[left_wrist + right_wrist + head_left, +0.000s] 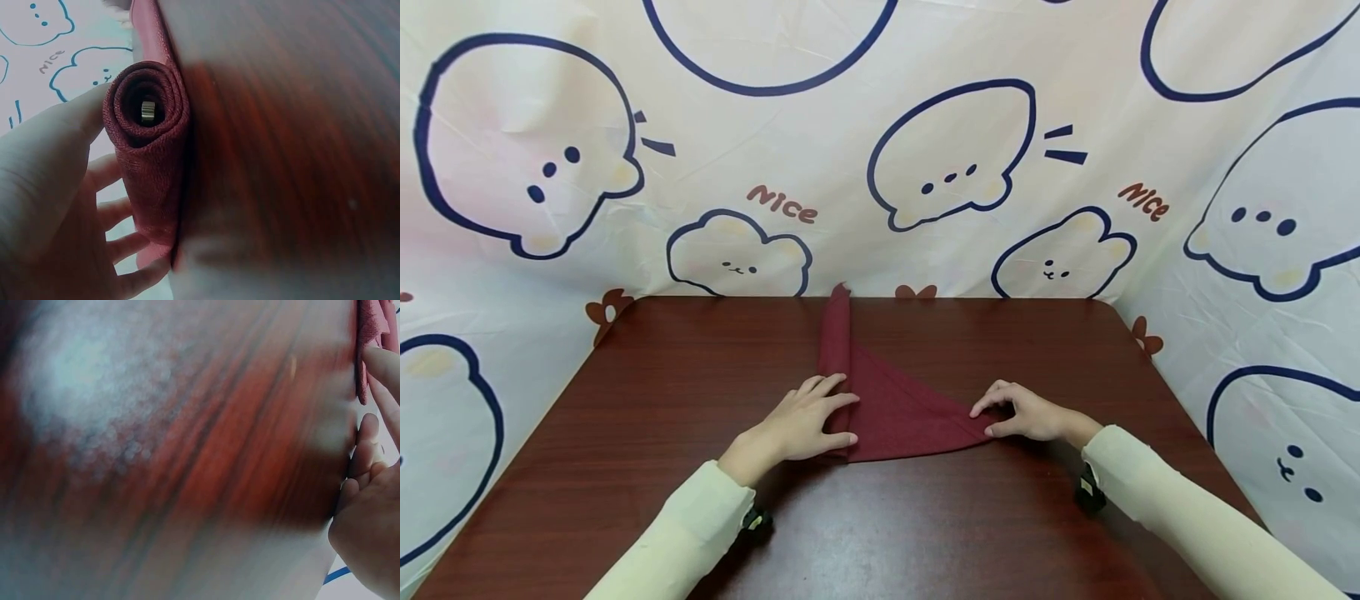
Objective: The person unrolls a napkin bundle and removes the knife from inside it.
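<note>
A dark red cloth (902,412) lies on the table. Its left side is wound into a roll (835,333), while the rest spreads flat and narrows to a point at the right. My left hand (801,417) rests over the roll with fingers spread and fairly straight. Looking into the roll's end (147,134) in the left wrist view, I see several layers and a small gold-coloured piece (148,111) inside; its kind is unclear. At the right tip my right hand (1030,414) pinches the cloth between thumb and index finger. Only a bit of cloth (373,328) shows in the right wrist view.
The brown wood-grain table (700,350) has a shiny surface. A pale sheet with cartoon drawings (955,50) hangs behind it and at both sides. The far end of the roll reaches the table's back edge.
</note>
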Tool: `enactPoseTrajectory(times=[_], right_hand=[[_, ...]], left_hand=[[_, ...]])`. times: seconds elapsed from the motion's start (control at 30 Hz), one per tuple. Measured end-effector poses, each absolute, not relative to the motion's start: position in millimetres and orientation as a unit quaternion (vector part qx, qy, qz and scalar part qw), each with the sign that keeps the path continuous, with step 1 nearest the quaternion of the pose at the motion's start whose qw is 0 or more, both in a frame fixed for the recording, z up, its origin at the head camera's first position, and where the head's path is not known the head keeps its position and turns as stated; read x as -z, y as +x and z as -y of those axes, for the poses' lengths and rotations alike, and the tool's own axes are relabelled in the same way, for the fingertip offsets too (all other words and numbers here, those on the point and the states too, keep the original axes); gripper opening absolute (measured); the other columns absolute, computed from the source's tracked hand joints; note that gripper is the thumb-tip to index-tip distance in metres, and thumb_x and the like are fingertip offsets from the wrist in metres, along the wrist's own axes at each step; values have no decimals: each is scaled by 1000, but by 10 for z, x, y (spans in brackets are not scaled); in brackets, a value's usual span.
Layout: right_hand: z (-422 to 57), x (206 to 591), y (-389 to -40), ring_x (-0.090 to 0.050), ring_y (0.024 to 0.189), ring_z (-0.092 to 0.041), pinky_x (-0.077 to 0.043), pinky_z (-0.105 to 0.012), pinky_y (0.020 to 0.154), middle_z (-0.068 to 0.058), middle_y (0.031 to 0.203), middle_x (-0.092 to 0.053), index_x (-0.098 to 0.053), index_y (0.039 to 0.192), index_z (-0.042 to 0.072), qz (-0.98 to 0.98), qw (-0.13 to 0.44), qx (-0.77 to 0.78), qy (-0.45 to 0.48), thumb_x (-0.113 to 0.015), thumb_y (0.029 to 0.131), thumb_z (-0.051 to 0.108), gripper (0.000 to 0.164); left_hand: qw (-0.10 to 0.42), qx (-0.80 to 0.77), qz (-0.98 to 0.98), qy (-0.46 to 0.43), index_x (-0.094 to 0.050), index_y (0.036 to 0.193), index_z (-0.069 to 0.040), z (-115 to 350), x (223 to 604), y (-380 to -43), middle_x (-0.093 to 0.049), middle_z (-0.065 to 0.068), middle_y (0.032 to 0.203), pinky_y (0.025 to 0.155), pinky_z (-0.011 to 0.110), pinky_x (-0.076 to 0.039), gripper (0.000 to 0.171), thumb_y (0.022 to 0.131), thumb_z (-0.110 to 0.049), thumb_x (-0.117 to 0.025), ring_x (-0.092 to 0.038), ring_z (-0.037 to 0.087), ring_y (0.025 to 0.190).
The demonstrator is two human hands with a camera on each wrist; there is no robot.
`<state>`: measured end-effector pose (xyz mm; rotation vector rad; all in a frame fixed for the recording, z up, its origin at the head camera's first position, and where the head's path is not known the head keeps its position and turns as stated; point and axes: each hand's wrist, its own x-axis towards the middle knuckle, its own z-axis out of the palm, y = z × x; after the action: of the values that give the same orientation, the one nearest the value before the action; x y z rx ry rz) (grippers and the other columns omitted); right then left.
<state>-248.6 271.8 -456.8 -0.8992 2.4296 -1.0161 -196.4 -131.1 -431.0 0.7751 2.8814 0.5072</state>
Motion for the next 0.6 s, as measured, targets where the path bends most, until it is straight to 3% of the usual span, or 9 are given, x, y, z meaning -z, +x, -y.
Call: enactPoseTrajectory(times=[0.6], right_hand=[[-2718,4563,-2490,-49,106,-20,-39,-34,93,-9,112,-61,-74,115,15,-862,184,354,-314,-77,89,20,27]], left_hand=[[55,-191,-947,252,-58,143,-19,1438,4321,-1931,-36,15,162,106,66,-39,59,92,-47,-68,-36,41,146]])
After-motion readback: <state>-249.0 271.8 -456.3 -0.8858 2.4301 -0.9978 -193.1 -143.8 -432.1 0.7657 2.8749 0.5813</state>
